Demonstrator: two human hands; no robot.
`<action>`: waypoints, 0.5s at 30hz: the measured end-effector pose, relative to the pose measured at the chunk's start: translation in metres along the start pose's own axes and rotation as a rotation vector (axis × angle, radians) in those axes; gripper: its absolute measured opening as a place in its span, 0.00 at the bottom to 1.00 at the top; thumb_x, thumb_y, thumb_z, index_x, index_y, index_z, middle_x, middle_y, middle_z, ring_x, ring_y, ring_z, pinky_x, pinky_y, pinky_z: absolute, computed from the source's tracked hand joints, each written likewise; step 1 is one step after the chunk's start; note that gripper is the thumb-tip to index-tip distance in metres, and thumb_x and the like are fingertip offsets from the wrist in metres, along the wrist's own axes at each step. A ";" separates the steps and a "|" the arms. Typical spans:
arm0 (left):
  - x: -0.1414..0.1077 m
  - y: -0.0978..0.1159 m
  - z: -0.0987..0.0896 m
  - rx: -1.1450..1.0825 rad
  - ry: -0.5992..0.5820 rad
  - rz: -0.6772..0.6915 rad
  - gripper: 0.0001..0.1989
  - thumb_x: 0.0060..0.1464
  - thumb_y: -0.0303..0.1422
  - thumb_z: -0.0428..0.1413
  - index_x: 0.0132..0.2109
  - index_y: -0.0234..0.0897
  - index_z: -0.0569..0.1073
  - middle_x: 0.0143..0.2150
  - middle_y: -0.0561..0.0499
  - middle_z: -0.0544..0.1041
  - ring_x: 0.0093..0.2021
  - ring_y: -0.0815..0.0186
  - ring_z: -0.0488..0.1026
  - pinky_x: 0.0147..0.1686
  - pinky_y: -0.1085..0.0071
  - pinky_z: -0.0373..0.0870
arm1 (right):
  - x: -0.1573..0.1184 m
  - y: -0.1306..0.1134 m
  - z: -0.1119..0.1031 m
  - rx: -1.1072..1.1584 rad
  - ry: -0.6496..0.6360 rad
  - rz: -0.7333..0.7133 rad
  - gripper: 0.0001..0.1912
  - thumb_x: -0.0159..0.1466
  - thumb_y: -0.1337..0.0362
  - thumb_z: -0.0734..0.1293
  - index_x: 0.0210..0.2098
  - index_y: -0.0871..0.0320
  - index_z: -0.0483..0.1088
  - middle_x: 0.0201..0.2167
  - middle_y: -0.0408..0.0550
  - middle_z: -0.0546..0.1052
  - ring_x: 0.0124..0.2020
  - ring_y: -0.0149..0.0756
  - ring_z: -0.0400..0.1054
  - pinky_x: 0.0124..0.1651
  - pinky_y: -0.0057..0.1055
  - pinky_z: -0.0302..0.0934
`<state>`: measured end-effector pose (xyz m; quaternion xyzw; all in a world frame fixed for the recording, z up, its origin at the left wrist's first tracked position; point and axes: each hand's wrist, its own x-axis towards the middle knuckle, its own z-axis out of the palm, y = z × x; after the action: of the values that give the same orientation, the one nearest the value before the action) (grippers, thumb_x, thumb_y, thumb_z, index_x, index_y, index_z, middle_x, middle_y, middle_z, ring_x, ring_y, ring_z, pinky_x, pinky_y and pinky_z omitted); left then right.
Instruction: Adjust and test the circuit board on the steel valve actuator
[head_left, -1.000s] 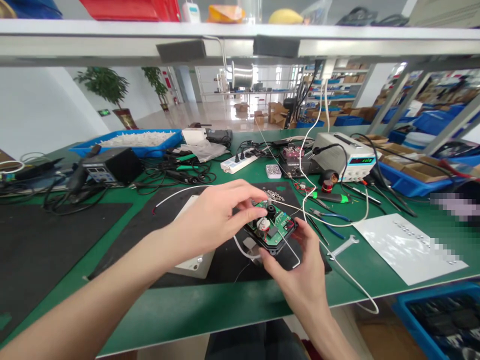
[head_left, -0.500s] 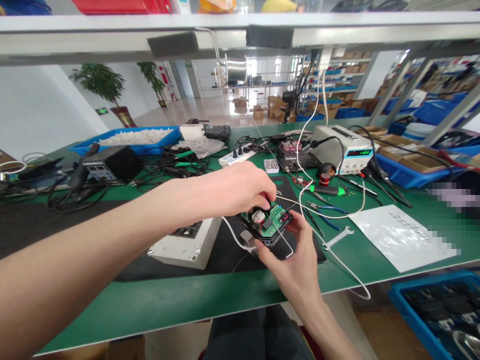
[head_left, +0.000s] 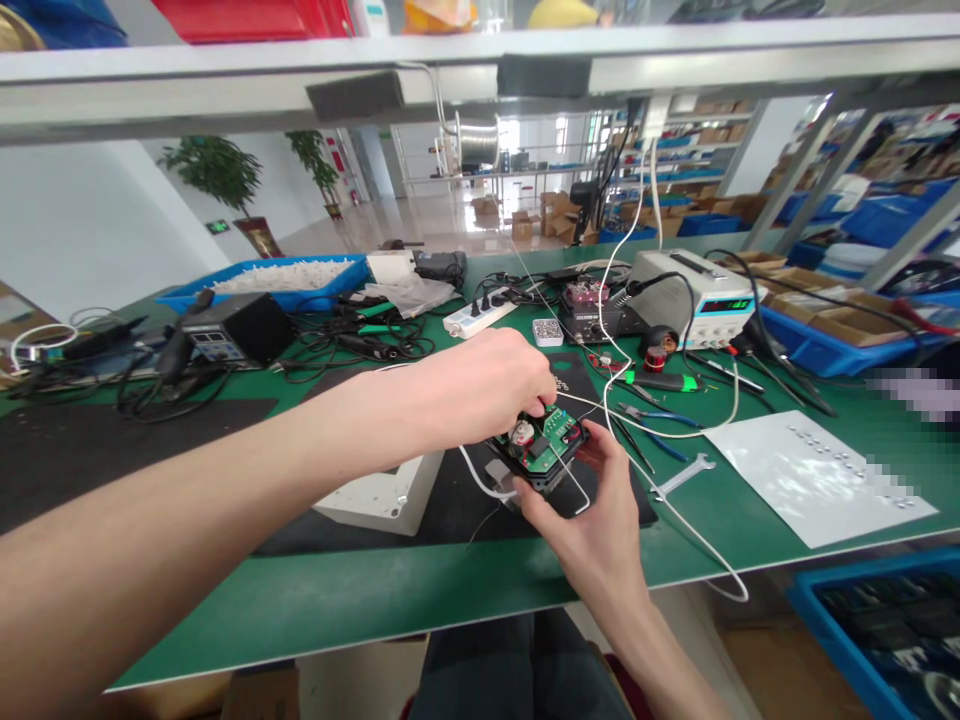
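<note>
A green circuit board (head_left: 551, 455) sits in a black open housing above the dark mat. My right hand (head_left: 592, 500) grips that housing from its right and near side, with the thumb at the near edge. My left hand (head_left: 517, 370) reaches over from the left, its fingers pinched down at the board's far edge; whatever is between the fingertips is hidden. A thin metal rod with a bent end (head_left: 571, 480) slants across the board toward my right palm. A white cable (head_left: 480, 483) runs down beside the housing on the left. Under my left forearm lies a pale box (head_left: 390, 495), partly covered.
To the right are a wrench (head_left: 684, 477), blue-handled pliers (head_left: 664, 425) and a white sheet (head_left: 814, 480) carrying rows of small metal parts. A power supply (head_left: 690, 295) and a power strip (head_left: 480, 313) stand behind. A white cord (head_left: 682, 530) crosses to the table edge.
The whole view has shifted slightly. My left forearm now covers more of the pale box. Both hands keep nearly the same place at the housing.
</note>
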<state>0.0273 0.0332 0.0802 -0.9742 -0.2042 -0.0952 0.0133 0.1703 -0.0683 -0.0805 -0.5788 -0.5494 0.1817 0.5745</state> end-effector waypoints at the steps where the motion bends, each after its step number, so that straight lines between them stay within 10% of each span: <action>1: 0.000 0.000 0.000 0.001 -0.024 0.008 0.11 0.56 0.21 0.58 0.27 0.37 0.76 0.28 0.51 0.77 0.30 0.64 0.75 0.30 0.71 0.65 | 0.000 0.000 0.000 0.002 0.000 0.001 0.44 0.55 0.50 0.79 0.64 0.56 0.61 0.57 0.58 0.74 0.54 0.52 0.73 0.55 0.48 0.70; 15: -0.002 -0.002 -0.003 0.014 -0.046 -0.058 0.11 0.61 0.23 0.57 0.37 0.39 0.83 0.36 0.51 0.82 0.36 0.64 0.78 0.34 0.69 0.67 | 0.001 0.001 -0.014 -0.054 -0.121 0.007 0.52 0.55 0.46 0.80 0.70 0.57 0.58 0.62 0.61 0.73 0.61 0.56 0.71 0.62 0.53 0.69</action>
<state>0.0237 0.0343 0.0831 -0.9697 -0.2332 -0.0714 0.0128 0.1829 -0.0739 -0.0776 -0.5841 -0.5857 0.2034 0.5239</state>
